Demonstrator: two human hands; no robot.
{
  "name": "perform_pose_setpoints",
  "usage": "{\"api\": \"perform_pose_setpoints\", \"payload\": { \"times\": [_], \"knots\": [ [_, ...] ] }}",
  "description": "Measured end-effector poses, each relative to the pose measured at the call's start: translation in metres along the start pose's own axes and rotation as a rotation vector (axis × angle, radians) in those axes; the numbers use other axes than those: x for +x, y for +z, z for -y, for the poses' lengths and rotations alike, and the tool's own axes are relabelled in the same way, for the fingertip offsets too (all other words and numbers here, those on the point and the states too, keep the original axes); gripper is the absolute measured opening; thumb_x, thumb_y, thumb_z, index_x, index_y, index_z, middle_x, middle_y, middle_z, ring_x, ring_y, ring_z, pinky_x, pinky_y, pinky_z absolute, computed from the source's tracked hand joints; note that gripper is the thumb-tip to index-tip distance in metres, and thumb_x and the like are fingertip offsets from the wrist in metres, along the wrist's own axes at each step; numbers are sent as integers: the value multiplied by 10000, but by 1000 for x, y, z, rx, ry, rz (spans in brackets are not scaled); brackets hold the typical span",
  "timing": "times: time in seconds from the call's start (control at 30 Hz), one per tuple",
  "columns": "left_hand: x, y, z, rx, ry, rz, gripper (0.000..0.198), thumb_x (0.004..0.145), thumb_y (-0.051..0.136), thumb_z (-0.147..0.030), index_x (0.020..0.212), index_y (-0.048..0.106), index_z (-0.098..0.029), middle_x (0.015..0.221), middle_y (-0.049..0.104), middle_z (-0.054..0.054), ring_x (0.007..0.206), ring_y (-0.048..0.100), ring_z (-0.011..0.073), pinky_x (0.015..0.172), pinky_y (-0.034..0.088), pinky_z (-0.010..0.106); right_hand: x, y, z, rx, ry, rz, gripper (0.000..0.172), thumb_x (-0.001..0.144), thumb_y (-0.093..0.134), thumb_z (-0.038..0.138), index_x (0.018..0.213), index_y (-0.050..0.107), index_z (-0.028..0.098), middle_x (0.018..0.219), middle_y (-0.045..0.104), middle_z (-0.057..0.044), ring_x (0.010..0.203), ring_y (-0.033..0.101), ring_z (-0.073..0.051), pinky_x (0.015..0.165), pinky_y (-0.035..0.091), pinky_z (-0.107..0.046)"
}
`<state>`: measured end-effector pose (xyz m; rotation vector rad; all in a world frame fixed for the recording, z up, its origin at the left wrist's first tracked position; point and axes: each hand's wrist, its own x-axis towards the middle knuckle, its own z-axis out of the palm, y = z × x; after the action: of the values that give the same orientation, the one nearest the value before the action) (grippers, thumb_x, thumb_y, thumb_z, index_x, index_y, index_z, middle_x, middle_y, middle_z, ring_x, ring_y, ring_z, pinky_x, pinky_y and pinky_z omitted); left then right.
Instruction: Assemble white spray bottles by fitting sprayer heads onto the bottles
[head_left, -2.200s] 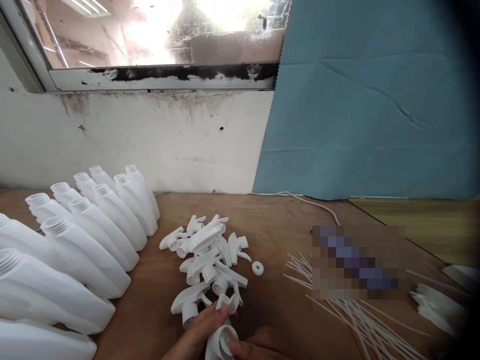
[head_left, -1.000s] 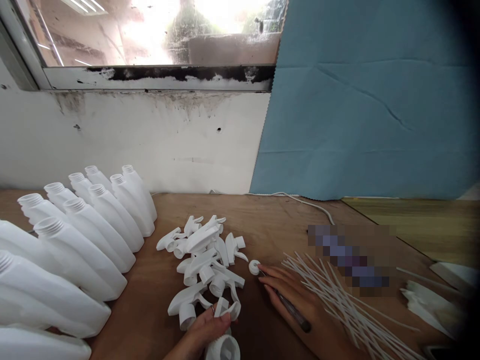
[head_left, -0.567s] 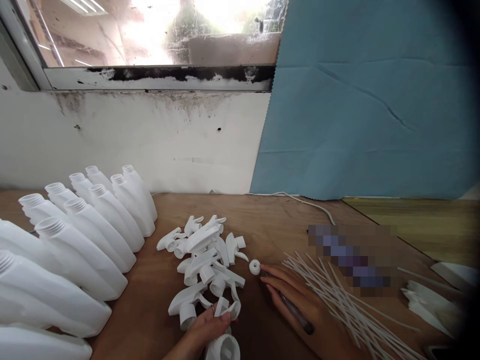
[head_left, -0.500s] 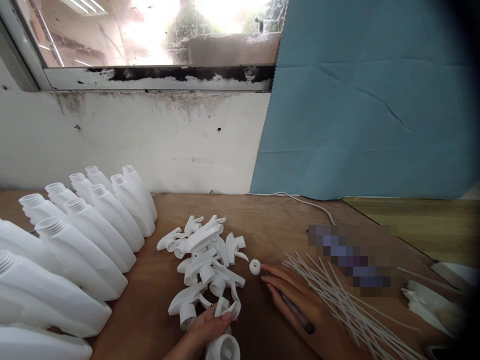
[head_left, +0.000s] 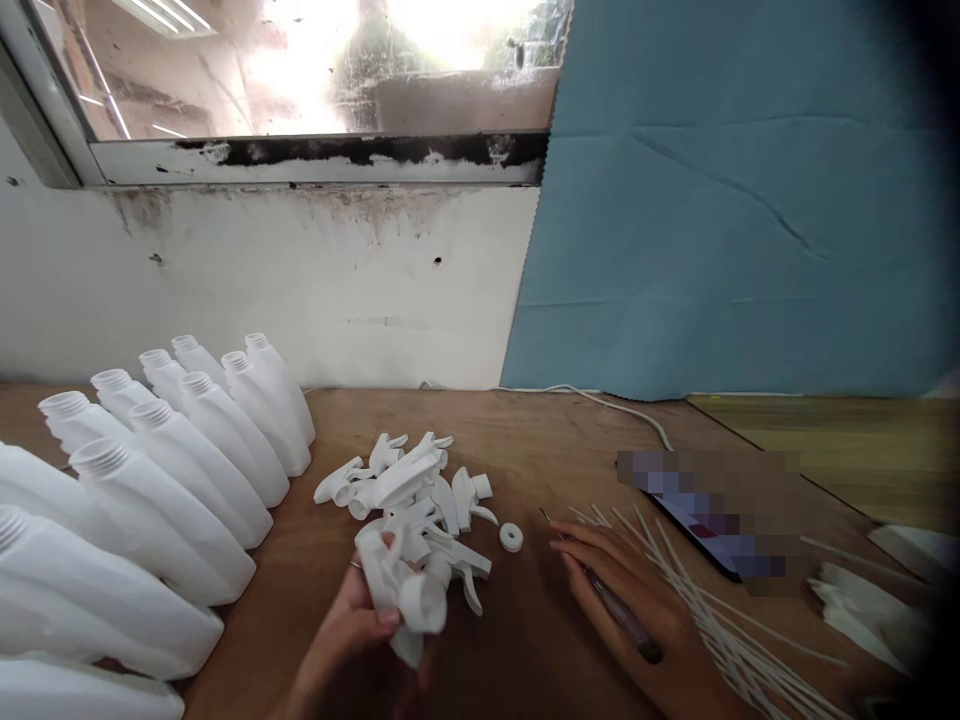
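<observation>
My left hand [head_left: 349, 625] is closed round a white trigger spray head [head_left: 397, 590], its round collar facing me. Behind it lies a loose pile of similar trigger spray heads [head_left: 409, 475], partly hidden by that hand. My right hand [head_left: 637, 600] rests low to the right, with a slim tool with a dark handle [head_left: 621, 618] gripped in its fingers. The tool's thin tip points up and left; its exact kind is unclear. A small white ring-shaped part [head_left: 511, 538] lies on the table between the pile and my right hand.
Rows of white plastic bottles [head_left: 202, 440] with threaded necks and no caps stand at the left. Thin white tubes [head_left: 697, 600] lie under and beside my right hand. A partly blurred phone [head_left: 697, 535] and white scraps [head_left: 855, 610] are at the right. A cable runs along the wall.
My left hand has moved left and up, with a spray head lifted in it and turned collar towards me. My right hand has shifted slightly right, drawing the tool away from the ring-shaped part.
</observation>
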<state>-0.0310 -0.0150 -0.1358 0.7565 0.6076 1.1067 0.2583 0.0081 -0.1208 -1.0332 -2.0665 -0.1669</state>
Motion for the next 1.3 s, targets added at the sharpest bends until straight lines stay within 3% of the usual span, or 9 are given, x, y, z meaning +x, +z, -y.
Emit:
{"api": "perform_pose_setpoints", "payload": {
  "times": [0.07,0.13,0.23,0.37,0.53,0.63,1.0,1.3],
  "knots": [
    [1,1,-12,36,239,-109,495,756,758,-346,1144,459,-269,786,649,0,595,637,178,449,459,211,-1,0,0,-6,-2,-4,254,900,575,133,1130,633,225,1129,706,-91,1026,683,-231,898,530,-381],
    [4,1,-23,131,479,-297,449,789,735,-319,1123,436,-286,866,662,-2,677,662,181,528,520,240,-1,1,0,0,-6,-4,257,904,569,129,1135,623,227,1127,702,-89,1015,682,-230,894,523,-387],
    [12,-7,-33,385,670,-536,430,771,758,-328,1086,471,-274,985,665,-1,778,666,162,666,546,251,-3,2,1,13,-1,-6,259,906,567,128,1138,619,232,1117,702,-80,1017,675,-225,909,513,-385],
    [22,-31,-39,709,623,-700,446,759,750,-436,1108,557,-238,1030,668,34,892,659,187,765,540,269,-5,3,3,29,30,6,247,912,564,146,1134,625,236,1120,698,-70,1024,670,-228,914,512,-388],
    [31,-53,-41,791,571,-753,506,749,720,-507,1149,602,-221,1192,618,66,1100,606,229,951,497,328,-5,2,4,54,45,14,231,908,569,145,1115,630,226,1114,691,-75,1027,667,-228,903,523,-372],
    [33,-56,-40,819,522,-740,540,755,684,-526,1180,579,-211,1233,612,83,1110,615,236,953,508,349,-5,3,3,54,38,-4,227,906,570,137,1104,630,228,1104,694,-69,1008,671,-223,905,517,-368],
    [32,-64,-37,1079,327,-791,534,737,619,-600,1104,556,-217,989,683,71,829,659,259,766,537,406,-13,6,-6,35,107,10,212,933,565,176,1124,609,258,1052,699,-37,971,683,-195,897,533,-321],
    [35,-65,-37,1239,392,-822,491,725,574,-596,1024,582,-208,1105,597,105,1079,575,333,972,445,519,-7,14,-8,-15,116,25,169,918,554,209,1067,624,248,1063,710,-72,972,703,-222,851,586,-352]
  ]
}}
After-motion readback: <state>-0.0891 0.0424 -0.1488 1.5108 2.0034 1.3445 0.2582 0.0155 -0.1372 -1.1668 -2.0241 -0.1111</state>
